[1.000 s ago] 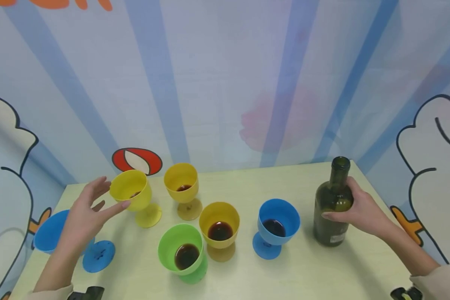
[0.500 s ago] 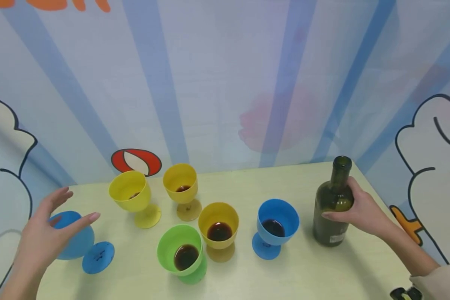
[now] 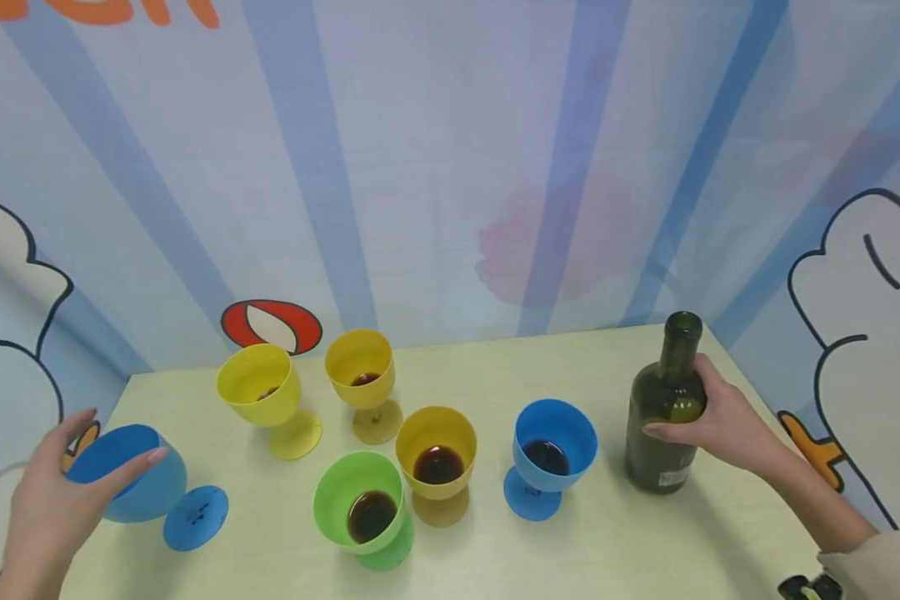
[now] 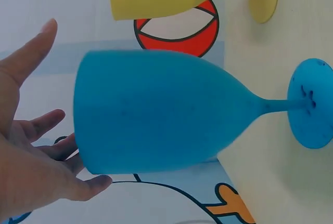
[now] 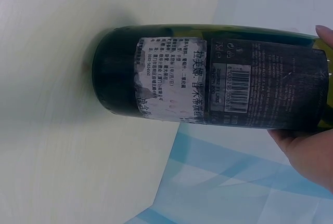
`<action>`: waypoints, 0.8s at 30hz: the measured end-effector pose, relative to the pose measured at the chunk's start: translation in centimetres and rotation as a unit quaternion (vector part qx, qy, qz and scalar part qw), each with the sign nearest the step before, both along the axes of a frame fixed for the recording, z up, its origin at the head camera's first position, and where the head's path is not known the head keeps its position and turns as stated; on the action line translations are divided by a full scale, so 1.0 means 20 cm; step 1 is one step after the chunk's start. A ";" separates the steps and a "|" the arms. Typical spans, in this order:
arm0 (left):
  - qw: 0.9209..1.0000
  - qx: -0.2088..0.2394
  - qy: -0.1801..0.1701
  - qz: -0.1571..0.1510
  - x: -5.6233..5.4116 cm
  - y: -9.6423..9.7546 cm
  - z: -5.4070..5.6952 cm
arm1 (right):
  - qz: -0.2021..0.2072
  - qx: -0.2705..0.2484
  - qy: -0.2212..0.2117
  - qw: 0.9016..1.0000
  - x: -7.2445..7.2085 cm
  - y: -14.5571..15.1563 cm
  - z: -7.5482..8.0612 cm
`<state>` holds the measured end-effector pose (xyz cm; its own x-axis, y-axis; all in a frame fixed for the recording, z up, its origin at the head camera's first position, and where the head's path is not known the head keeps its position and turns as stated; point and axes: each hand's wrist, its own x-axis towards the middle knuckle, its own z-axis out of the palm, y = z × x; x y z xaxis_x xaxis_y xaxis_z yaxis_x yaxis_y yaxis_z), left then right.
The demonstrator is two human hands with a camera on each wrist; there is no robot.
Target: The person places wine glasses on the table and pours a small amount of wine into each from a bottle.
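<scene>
At the far left my left hand (image 3: 52,504) is spread around the rim of a blue goblet (image 3: 146,479), thumb on the near side and fingers on the far side. In the left wrist view the thumb stands clear of the goblet (image 4: 166,109), while the other fingertips lie right at its rim. On the right, my right hand (image 3: 727,421) grips a dark green wine bottle (image 3: 656,442) around its upper body. The bottle is upright and uncapped. Its back label (image 5: 171,78) with a barcode shows in the right wrist view.
Two yellow goblets (image 3: 258,387) (image 3: 360,367) stand at the back left. A third yellow goblet (image 3: 437,437), a green goblet (image 3: 352,492) and another blue goblet (image 3: 551,442) stand mid-table. Dark liquid sits in these. A printed backdrop (image 3: 435,167) rises behind the pale table (image 3: 540,558).
My left hand has moved left and down from beside the back-left yellow goblet to around the left blue goblet's rim. The right hand and bottle have stayed put.
</scene>
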<state>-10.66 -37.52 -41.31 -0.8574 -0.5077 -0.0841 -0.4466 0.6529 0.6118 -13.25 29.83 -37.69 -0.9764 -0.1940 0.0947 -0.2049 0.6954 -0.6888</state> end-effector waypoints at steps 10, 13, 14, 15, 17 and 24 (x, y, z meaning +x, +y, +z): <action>1.000 0.023 -0.002 0.010 0.08 0.11 0.10 | -0.004 -0.002 0.001 1.000 0.01 0.00 0.00; 0.999 0.045 -0.005 0.016 0.11 0.17 0.15 | -0.005 -0.003 0.002 1.000 0.01 -0.01 0.00; 0.998 0.053 -0.004 0.020 0.12 0.18 0.16 | -0.004 -0.004 0.003 1.000 0.01 -0.01 0.00; 0.998 0.057 -0.003 0.022 0.12 0.18 0.14 | -0.006 -0.003 0.003 1.000 0.01 0.00 0.00; 0.998 0.063 0.002 0.019 0.12 0.15 0.10 | -0.005 -0.004 0.004 1.000 0.01 0.00 0.00; 0.998 0.061 -0.006 0.032 0.10 0.06 -0.05 | -0.011 -0.004 0.002 1.000 0.01 0.00 -0.01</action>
